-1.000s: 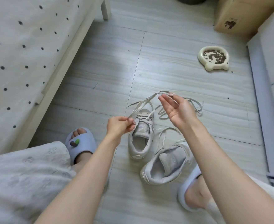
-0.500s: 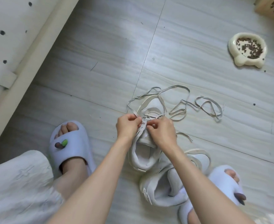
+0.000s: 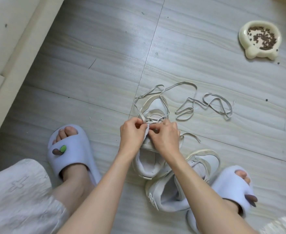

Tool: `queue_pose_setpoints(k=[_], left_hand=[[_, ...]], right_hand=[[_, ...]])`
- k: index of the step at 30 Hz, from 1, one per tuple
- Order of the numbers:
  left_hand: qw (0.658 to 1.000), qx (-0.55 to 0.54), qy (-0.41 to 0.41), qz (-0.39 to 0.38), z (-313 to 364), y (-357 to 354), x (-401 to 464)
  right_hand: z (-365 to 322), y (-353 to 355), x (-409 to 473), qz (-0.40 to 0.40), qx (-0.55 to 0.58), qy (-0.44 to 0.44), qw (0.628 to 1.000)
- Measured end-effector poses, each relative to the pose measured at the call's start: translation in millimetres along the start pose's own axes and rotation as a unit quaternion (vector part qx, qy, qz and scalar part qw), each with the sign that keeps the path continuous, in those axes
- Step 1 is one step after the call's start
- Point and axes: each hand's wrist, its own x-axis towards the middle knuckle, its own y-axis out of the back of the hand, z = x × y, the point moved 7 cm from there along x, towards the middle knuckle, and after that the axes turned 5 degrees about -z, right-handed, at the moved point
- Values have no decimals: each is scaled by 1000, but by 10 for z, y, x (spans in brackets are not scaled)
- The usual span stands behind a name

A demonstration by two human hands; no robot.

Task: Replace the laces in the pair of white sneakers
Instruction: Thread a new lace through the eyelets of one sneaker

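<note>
Grey wood-grain floor (image 3: 105,65) filled the view, with a pale bed frame (image 3: 12,61) running along the edge at ten o'clock. Near the centre stood one sneaker (image 3: 147,162), toe pointing to twelve o'clock, its lace (image 3: 162,98) looping loosely over the toe and onto the floor. Both hands met over its tongue. The left hand (image 3: 132,134) had its fingers curled, pinching a strand of that lace; the right hand (image 3: 166,137), touching the left, was curled on the lace too, its fingertips partly hidden. A second sneaker (image 3: 171,196) lay just beside the first at five o'clock, tilted on its side, opening toward the camera. A separate lace (image 3: 213,105) lay tangled on the floor at two o'clock, near the first sneaker's toe but apart from it. Well away, at one o'clock, sat a cream pet bowl (image 3: 245,36) holding brown kibble (image 3: 263,38), scattered thinly over its bottom. Lilac slippers were on both feet: one (image 3: 74,149) at eight o'clock, the other (image 3: 233,184) at four o'clock, touching the second sneaker.
</note>
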Motion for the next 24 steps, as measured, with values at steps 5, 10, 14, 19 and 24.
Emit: queue_pose_setpoints(k=[5, 10, 14, 19, 24], left_hand=[[990, -109, 69, -52, -164, -60, 49], [860, -493, 118, -63, -80, 102, 160], [805, -581, 96, -64, 80, 429, 241], [799, -595, 75, -54, 32, 739, 226], [815, -558, 112, -107, -75, 593, 147]], right_hand=[[-9, 2, -7, -10, 17, 3, 1000], [77, 143, -102, 17, 128, 15, 992], [236, 361, -224, 31, 360, -46, 931], [362, 434, -314, -4, 812, -153, 563], [448, 429, -355, 23, 827, -179, 532]])
